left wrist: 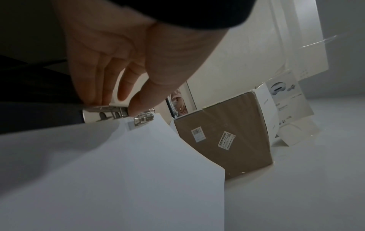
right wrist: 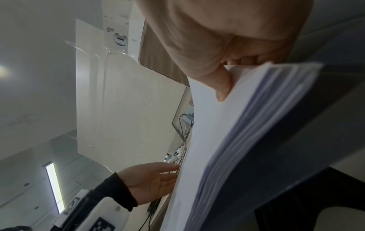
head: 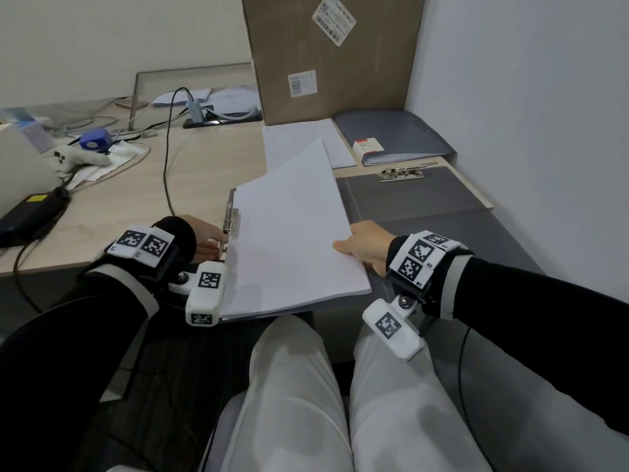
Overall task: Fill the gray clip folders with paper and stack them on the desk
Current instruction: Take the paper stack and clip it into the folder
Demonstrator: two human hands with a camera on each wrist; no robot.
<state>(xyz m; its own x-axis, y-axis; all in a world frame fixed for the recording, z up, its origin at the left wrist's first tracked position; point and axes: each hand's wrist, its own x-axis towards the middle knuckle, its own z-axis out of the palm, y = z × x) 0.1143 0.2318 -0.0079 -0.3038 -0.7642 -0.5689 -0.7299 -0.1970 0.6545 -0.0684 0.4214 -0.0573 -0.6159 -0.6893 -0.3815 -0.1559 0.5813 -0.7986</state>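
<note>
So from my end: biggest thing is the cardboard box [head: 332,59] standing at the back of the desk [head: 136,199]. Right of it lies a closed gray folder [head: 394,134], and nearer me another gray folder [head: 412,195] is spread open flat, its clip at the far edge. The open gray clip folder [head: 232,195] in front of me carries the paper stack [head: 292,240], which my right hand [head: 366,247] grips at its right edge, thumb on top. My left hand [head: 204,238] pinches the metal clip [left wrist: 118,113] on the left edge.
</note>
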